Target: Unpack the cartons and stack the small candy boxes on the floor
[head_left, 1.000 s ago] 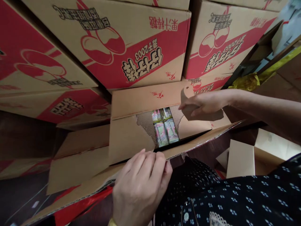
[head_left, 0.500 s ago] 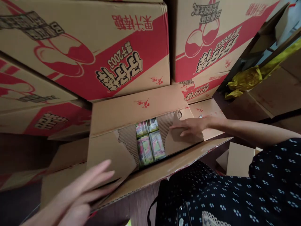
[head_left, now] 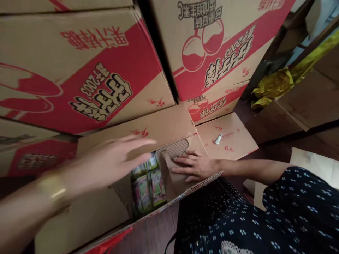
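Observation:
An opened cardboard carton point(head_left: 169, 121) lies before me, its long flaps folded outward. Through a gap in its torn inner corrugated flap point(head_left: 176, 185) show several green and pink packets point(head_left: 143, 192) in rows. My right hand point(head_left: 194, 165) lies flat on the right part of that inner flap, fingers spread. Over the far left side of the carton, above the packets, my left hand point(head_left: 124, 155) hovers, blurred by motion, fingers stretched out and holding nothing. It hides part of the carton's left side.
Large red-printed cartons point(head_left: 111, 70) are stacked behind, with another stack point(head_left: 212, 53) to the right. On a lower carton's side flap point(head_left: 233, 137) rests a small pale object point(head_left: 218, 138), perhaps a cutter. Yellow plastic wrapping point(head_left: 272, 86) and brown cartons point(head_left: 304, 98) stand at the right.
My left hand has moved up and right from the near-left flap to above the packets. My right hand has settled flat on the inner flap. The view has shifted.

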A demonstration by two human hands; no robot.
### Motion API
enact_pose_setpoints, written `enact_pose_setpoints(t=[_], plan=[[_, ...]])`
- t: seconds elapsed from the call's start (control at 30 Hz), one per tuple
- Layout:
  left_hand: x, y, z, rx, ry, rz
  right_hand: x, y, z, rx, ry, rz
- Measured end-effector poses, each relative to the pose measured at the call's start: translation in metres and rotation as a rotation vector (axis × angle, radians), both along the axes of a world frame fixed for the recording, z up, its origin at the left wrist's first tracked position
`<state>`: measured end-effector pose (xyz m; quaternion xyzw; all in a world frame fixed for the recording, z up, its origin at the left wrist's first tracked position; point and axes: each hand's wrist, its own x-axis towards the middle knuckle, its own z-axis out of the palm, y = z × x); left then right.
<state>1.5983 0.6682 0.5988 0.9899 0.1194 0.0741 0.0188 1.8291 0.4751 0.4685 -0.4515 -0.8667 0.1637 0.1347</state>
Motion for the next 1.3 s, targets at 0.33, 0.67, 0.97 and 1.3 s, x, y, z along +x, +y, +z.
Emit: enact_pose_setpoints(t=[0.33,0.67,0.97,1.3], plan=[[0.169,0.039,-0.091,-0.001,0.527,-0.325,-0.004,-0.017,-0.035,0.030,0.416,-0.925],[0.189,0.045,-0.081,-0.008,0.303,-0.523,-0.008,-0.015,-0.017,-0.201,0.308,-1.048],[0.224,0.037,-0.091,-0.162,0.385,-0.430,-0.009,-0.016,-0.018,-0.232,0.227,-1.041],[0.220,0.063,-0.115,-0.617,0.292,-0.393,0.006,0.056,-0.002,-0.107,0.502,-1.193]])
